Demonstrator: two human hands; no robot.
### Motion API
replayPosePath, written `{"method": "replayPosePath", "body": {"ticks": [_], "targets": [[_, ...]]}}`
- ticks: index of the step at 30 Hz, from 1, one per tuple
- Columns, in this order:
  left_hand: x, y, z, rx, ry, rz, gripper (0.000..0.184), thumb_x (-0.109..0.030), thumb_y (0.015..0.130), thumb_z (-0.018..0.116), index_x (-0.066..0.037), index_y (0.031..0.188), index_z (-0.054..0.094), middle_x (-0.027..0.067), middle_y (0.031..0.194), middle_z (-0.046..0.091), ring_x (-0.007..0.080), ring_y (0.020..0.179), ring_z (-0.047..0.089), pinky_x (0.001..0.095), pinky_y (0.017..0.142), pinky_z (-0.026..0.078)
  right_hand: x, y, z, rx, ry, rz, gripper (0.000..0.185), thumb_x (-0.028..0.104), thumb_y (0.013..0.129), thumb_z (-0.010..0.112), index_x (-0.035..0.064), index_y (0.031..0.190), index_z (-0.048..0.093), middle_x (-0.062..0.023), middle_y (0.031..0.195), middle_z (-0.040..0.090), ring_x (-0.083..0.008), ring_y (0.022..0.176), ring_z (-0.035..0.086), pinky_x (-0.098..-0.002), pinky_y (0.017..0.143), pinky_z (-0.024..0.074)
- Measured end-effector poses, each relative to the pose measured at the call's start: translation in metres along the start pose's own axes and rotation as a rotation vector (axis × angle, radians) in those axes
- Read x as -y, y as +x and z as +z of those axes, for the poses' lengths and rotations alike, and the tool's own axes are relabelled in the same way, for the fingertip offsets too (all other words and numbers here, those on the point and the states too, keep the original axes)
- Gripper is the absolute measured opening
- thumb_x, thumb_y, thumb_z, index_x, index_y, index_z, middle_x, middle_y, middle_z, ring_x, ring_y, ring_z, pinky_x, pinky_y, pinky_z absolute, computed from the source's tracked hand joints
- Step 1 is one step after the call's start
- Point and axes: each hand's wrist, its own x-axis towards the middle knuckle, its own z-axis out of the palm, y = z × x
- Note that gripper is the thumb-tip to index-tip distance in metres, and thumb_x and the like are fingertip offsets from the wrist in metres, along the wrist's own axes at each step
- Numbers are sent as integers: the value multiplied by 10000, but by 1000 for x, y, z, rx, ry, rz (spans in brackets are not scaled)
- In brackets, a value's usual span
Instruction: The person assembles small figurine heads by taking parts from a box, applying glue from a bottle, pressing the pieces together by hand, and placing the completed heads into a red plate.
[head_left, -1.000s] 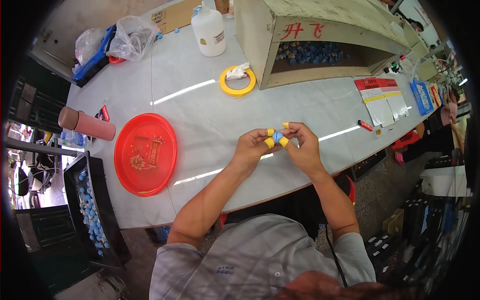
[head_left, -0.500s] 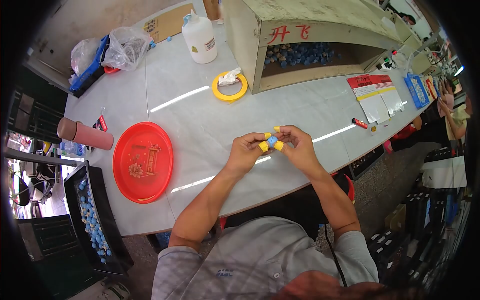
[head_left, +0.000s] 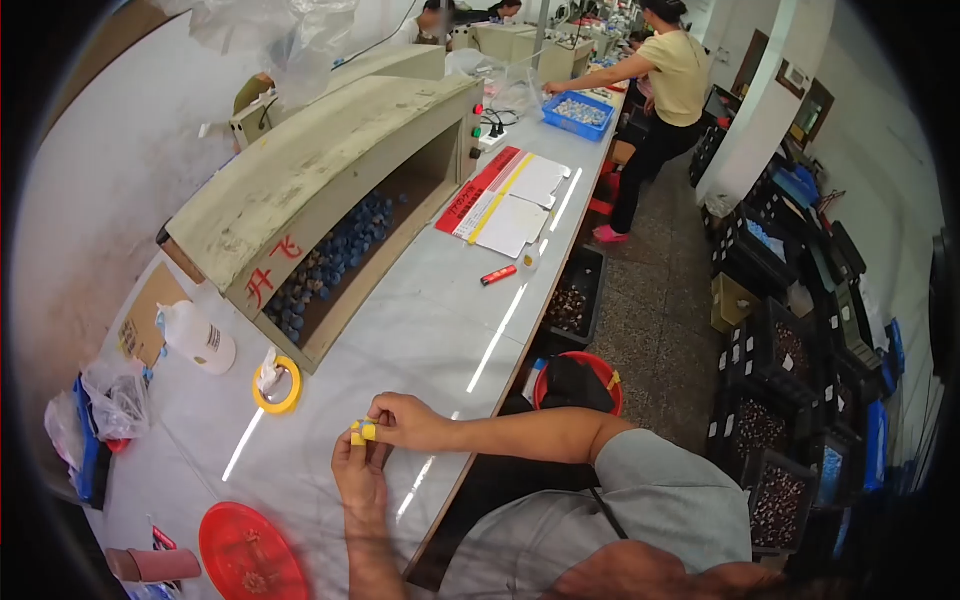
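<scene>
Pinching small blue piece (head_left: pixel 367 423) with left hand (head_left: pixel 358 478) and right hand (head_left: pixel 412 422); likely light, firm; best held at edges.

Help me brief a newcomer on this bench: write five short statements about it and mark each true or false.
1. The left hand and right hand are far apart. False: they meet at the fingertips.
2. The yellow tape roll lies on the table. True.
3. The small red item rests on the papers. False: it lies on the table, apart from them.
4. Blue pieces lie inside the beige housing. True.
5. The red tray is heaped with blue pieces. False: its printed bottom shows.
</scene>
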Motion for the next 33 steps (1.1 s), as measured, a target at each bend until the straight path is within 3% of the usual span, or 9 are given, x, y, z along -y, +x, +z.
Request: {"method": "replayPosePath", "body": {"ticks": [4, 7, 10, 13, 16, 30, 33], "targets": [[1, 1, -3, -35, 79, 6, 235, -198, 1034, 569, -1, 1152, 619, 107, 1077, 675, 188, 957, 672, 326, 873, 571, 12, 2, 4, -6, -14, 117, 238, 241, 910, 691, 19, 948, 616, -65, 831, 622, -152, 751, 586, -310, 664, 480], [-2, -2, 3, -30, 78, 19, 226, -195, 1021, 594, 5, 1119, 633, 102, 1056, 682, 178, 939, 669, 307, 848, 569, 31, -2, 5, -66, -184, 117, 215, 220, 867, 630, 11, 916, 617, -119, 805, 652, -263, 769, 634, -366, 668, 495], [2, 1, -4, -42, 86, 22, 224, -186, 1009, 614, 20, 1095, 636, 112, 1044, 689, 182, 922, 676, 302, 823, 576, 34, -6, 8, -55, -128, 115, 173, 209, 880, 594, 38, 868, 574, -103, 774, 640, -283, 734, 613, -395, 697, 457], [5, -1, 4, -62, 86, 33, 215, -177, 997, 633, 27, 1066, 638, 123, 1027, 694, 188, 888, 684, 304, 795, 584, 11, -7, 24, -161, -162, 25, 156, 196, 897, 572, 67, 830, 518, -79, 744, 615, -283, 673, 569, -407, 725, 395], [8, 0, 3, -82, 85, 50, 203, -168, 992, 640, 29, 1043, 638, 128, 1015, 695, 191, 863, 689, 303, 770, 590, 2, -10, 31, -295, -204, -101, 178, 181, 881, 602, 57, 795, 508, -99, 677, 585, -300, 596, 558, -399, 647, 395], [2, -3, 10, -67, 84, 35, 234, -203, 981, 660, 19, 1048, 634, 141, 1024, 698, 228, 917, 701, 332, 809, 593, 3, -16, 32, -337, -133, -115, 159, 211, 906, 614, 88, 839, 540, -49, 722, 613, -242, 640, 550, -372, 740, 372], [2, -1, 3, -27, 123, 15, 247, -241, 967, 681, -10, 1042, 635, 105, 1015, 697, 186, 911, 679, 313, 830, 575, 1, -16, 32, -336, -127, -114, 152, 210, 904, 592, 79, 847, 542, -72, 733, 624, -269, 656, 568, -393, 748, 375]]}}
